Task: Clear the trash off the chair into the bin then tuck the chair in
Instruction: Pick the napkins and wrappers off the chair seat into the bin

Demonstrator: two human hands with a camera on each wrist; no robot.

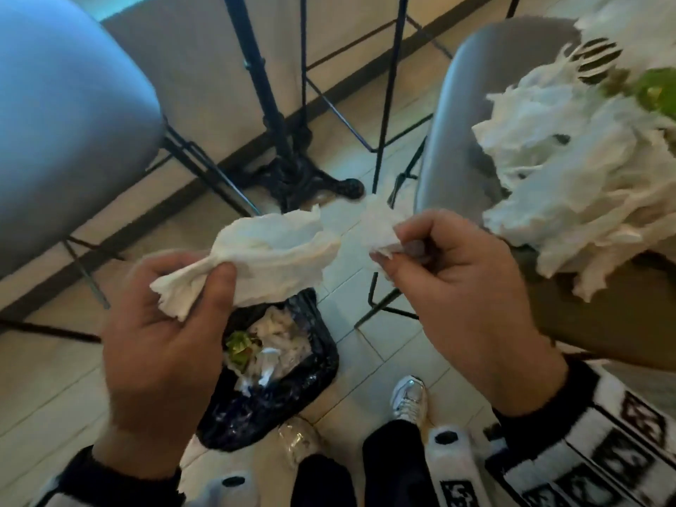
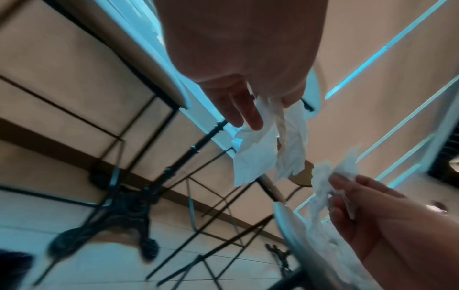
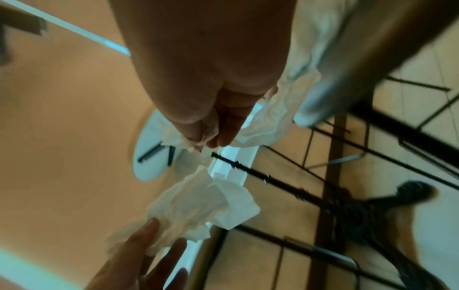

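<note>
My left hand [image 1: 197,287] pinches a large crumpled white napkin [image 1: 270,247] between thumb and fingers, above the bin. The same napkin [image 2: 258,155] hangs from my left fingers in the left wrist view. My right hand [image 1: 398,250] pinches a smaller scrap of white tissue [image 1: 380,225] beside it; that scrap [image 3: 178,139] shows at my fingertips in the right wrist view. The black-bagged bin [image 1: 278,375] stands on the floor below, holding tissue and green scraps. The grey chair [image 1: 472,148] at right carries a heap of white napkins [image 1: 570,170] with a striped wrapper and green trash on top.
A second grey chair [image 1: 62,115] stands at left. A black cast-iron table base [image 1: 292,170] and thin black chair legs stand between the chairs. My shoes [image 1: 409,397] are on the pale tiled floor next to the bin.
</note>
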